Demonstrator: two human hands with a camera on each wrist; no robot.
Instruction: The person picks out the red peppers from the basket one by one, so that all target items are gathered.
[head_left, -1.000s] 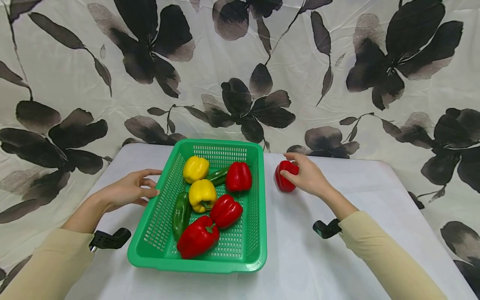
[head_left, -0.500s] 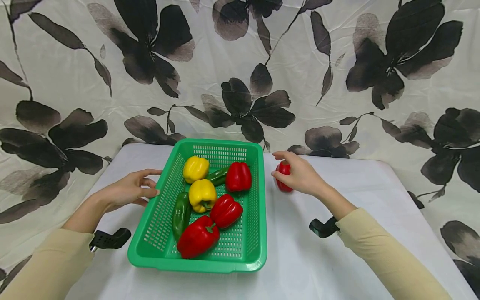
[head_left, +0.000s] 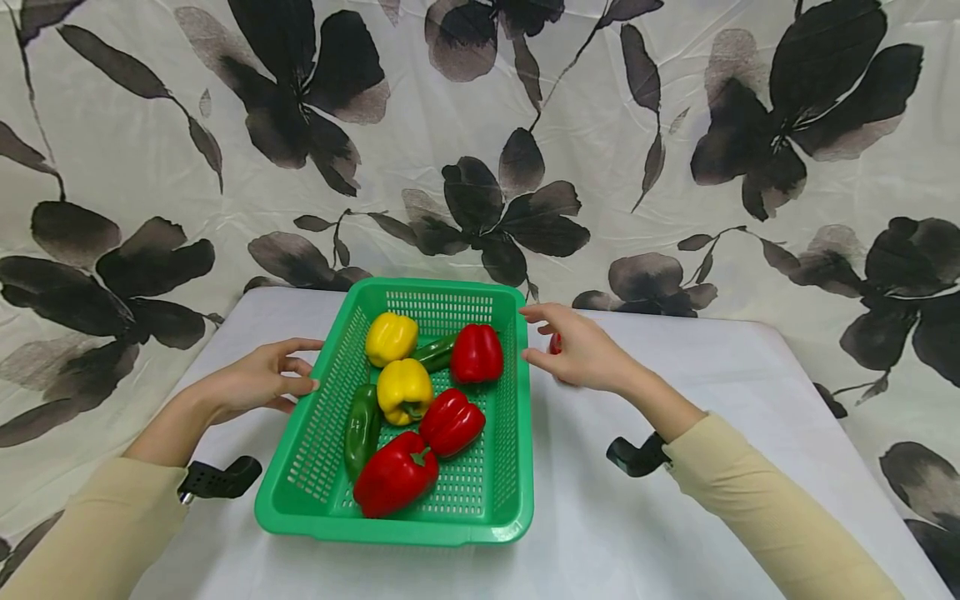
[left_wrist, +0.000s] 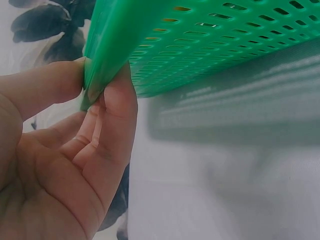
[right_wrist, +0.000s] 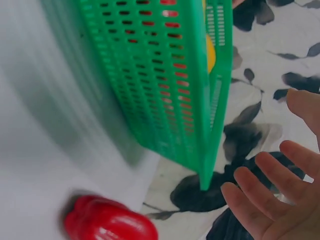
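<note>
My left hand [head_left: 251, 379] pinches the left rim of a green plastic basket [head_left: 360, 532]; in the left wrist view, thumb and fingers close on the rim from both sides. My right hand [head_left: 581, 350] holds nothing. Its thumb and index fingertips are right at the basket's right rim in the head view, and the right wrist view shows its fingers spread beside the wall. Behind that hand a red bell pepper [right_wrist: 110, 220] lies on the table, mostly hidden in the head view. Red bell peppers [head_left: 395, 475], yellow bell peppers [head_left: 406, 390] and green peppers [head_left: 363, 431] lie in the basket.
A white cloth [head_left: 675, 517] covers the table. Behind it hangs a pale fabric [head_left: 405, 125] with dark flowers. Each wrist carries a black camera mount, the right one [head_left: 637, 456] jutting out over the cloth.
My right hand has come off the red bell pepper on the table and moved left to the basket's right rim. The pepper stays where it was. My left hand and the basket have not moved.
</note>
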